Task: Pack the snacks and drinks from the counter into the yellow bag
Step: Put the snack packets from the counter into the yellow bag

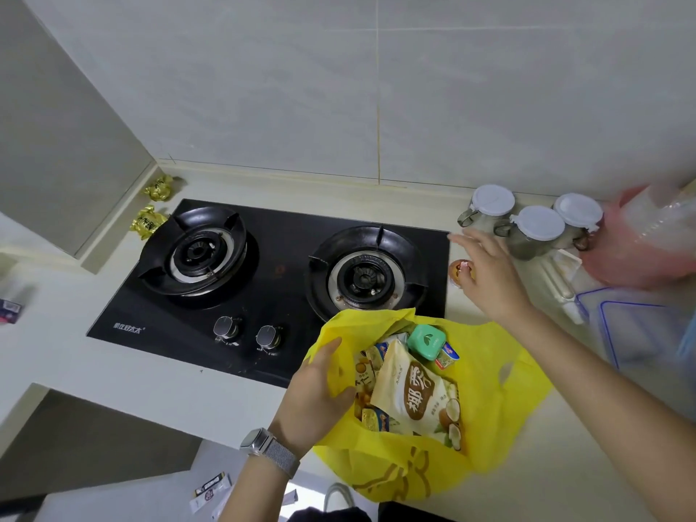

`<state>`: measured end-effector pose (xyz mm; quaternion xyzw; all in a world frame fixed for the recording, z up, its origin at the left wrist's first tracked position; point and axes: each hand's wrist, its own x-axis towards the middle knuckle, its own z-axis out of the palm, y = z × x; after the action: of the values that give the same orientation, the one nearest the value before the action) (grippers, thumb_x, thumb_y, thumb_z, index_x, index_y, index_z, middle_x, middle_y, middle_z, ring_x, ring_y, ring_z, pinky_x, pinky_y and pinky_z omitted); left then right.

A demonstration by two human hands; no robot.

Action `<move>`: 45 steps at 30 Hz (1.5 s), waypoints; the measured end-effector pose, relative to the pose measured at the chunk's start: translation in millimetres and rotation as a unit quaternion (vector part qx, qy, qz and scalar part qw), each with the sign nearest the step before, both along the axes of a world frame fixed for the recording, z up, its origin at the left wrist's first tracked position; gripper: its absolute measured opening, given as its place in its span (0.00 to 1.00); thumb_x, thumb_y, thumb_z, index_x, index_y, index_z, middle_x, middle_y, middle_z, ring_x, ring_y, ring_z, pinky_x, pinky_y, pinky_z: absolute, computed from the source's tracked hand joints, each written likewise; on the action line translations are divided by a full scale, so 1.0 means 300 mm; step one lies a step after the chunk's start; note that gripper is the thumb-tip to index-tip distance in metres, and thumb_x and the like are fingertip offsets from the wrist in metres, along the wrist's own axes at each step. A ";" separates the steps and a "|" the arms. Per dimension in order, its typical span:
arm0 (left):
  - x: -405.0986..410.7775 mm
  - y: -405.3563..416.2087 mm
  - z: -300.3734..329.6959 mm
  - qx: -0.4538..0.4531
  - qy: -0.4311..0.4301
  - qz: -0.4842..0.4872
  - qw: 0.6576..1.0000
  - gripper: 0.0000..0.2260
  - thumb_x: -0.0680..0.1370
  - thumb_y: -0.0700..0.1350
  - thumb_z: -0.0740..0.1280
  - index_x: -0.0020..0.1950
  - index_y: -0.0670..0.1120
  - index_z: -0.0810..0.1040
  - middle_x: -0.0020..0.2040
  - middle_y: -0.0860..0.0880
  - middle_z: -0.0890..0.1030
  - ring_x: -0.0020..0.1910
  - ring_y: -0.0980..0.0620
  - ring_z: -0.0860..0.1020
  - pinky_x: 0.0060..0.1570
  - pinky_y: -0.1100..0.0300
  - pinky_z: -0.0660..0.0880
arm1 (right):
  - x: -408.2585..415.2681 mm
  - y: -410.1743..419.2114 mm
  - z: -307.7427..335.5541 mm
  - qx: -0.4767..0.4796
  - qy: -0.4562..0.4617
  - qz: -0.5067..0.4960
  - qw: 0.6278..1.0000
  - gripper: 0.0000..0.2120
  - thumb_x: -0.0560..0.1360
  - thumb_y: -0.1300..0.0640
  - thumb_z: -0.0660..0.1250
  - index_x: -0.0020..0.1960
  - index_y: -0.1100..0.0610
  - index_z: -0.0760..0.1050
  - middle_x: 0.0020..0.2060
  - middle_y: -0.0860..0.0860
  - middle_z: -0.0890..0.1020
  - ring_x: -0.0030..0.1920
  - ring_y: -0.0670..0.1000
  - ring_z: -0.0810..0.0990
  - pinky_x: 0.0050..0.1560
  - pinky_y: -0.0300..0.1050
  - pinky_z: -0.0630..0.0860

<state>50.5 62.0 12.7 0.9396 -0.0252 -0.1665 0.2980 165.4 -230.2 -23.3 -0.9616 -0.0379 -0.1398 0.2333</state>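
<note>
left hand [316, 393] pinches the yellow bag [489, 408] rim; right hand [489, 273], fingers spread, hovers over a small snack [460, 270] beyond the bag.

Yellow bag [501, 374] matt cloth; stove top [286, 258] glossy blk glass; watch band [280, 455] metal mesh.

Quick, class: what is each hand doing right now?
Left hand: grips the yellow bag rim.
Right hand: open, holding nothing, over a small wrapped snack.
</note>
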 end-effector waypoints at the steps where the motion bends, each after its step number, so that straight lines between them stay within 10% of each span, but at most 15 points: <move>1: -0.001 -0.002 0.000 0.000 0.002 0.001 1.000 0.32 0.74 0.49 0.67 0.74 0.53 0.54 0.40 0.52 0.68 0.35 0.57 0.69 0.30 0.73 0.62 | 0.034 -0.015 -0.034 -0.036 0.059 -0.017 0.997 0.27 0.73 0.64 0.62 0.71 0.54 0.65 0.69 0.57 0.68 0.68 0.60 0.64 0.68 0.51 0.62; 9: -0.018 0.007 0.002 0.007 0.002 0.018 1.000 0.33 0.74 0.50 0.66 0.74 0.54 0.53 0.47 0.50 0.73 0.38 0.54 0.71 0.33 0.71 0.65 | 0.127 -0.041 -0.200 -0.174 0.401 -0.047 0.898 0.36 0.78 0.49 0.61 0.76 0.44 0.40 0.77 0.53 0.40 0.76 0.59 0.40 0.72 0.62 0.52; 13: -0.017 0.014 0.003 0.014 0.008 0.026 1.000 0.33 0.74 0.50 0.66 0.74 0.54 0.53 0.51 0.50 0.73 0.42 0.54 0.71 0.39 0.69 0.67 | 0.139 -0.036 -0.248 -0.137 0.383 -0.032 0.913 0.36 0.76 0.58 0.64 0.75 0.39 0.48 0.76 0.52 0.42 0.75 0.61 0.46 0.69 0.60 0.60; 17: -0.011 0.014 0.004 0.014 0.015 0.029 0.999 0.33 0.74 0.50 0.67 0.74 0.54 0.53 0.46 0.51 0.70 0.39 0.56 0.69 0.33 0.73 0.64 | 0.140 -0.051 -0.295 -0.062 0.316 -0.017 0.946 0.21 0.71 0.63 0.67 0.60 0.46 0.71 0.61 0.54 0.65 0.62 0.61 0.68 0.62 0.53 0.71; 29: 0.019 -0.008 0.012 -0.005 0.014 0.021 1.000 0.31 0.75 0.52 0.66 0.74 0.53 0.54 0.42 0.51 0.70 0.42 0.54 0.70 0.40 0.67 0.63 | -0.125 0.085 0.070 0.344 0.010 -0.181 0.921 0.14 0.70 0.52 0.72 0.52 0.50 0.71 0.49 0.51 0.77 0.51 0.52 0.76 0.52 0.45 0.73; 34: 0.034 -0.015 0.017 -0.009 0.005 0.005 1.000 0.33 0.74 0.50 0.68 0.74 0.52 0.55 0.40 0.53 0.70 0.38 0.57 0.69 0.32 0.71 0.65 | -0.342 0.177 0.169 0.407 0.060 -0.108 0.905 0.14 0.71 0.56 0.73 0.50 0.42 0.72 0.42 0.47 0.79 0.41 0.44 0.76 0.42 0.32 0.72; 45: 0.019 -0.024 0.029 -0.027 -0.009 -0.027 0.999 0.33 0.73 0.49 0.68 0.74 0.52 0.55 0.35 0.59 0.65 0.43 0.54 0.67 0.36 0.68 0.63 | -0.414 0.234 0.003 0.313 0.260 -0.029 0.913 0.21 0.68 0.65 0.69 0.57 0.46 0.73 0.55 0.44 0.74 0.59 0.45 0.72 0.56 0.33 0.68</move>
<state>56.1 54.9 21.4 0.9317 -0.0574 -0.1655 0.3182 41.2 -159.9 -22.3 -0.8422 0.0972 0.1034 0.5202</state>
